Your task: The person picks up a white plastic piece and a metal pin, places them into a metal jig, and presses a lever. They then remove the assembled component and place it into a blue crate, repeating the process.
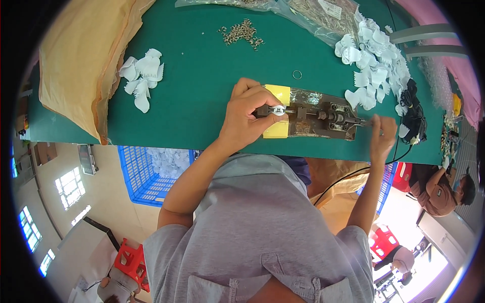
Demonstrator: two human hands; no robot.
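On the green table in front of me lies a hand-operated push clamp fixture, its left end wrapped in yellow tape. My left hand pinches a small white plastic piece between thumb and fingers at the fixture's left end, by the tip of the metal rod. The piece's far side is hidden by my fingers. At the opposite end, my right hand is closed around the clamp's lever handle, most of which the fingers cover.
White toothed plastic pieces lie heaped at the right and in a smaller pile at the left. Small metal clips and a thin ring lie beyond the fixture. A paper sack, black cable and blue crate flank me.
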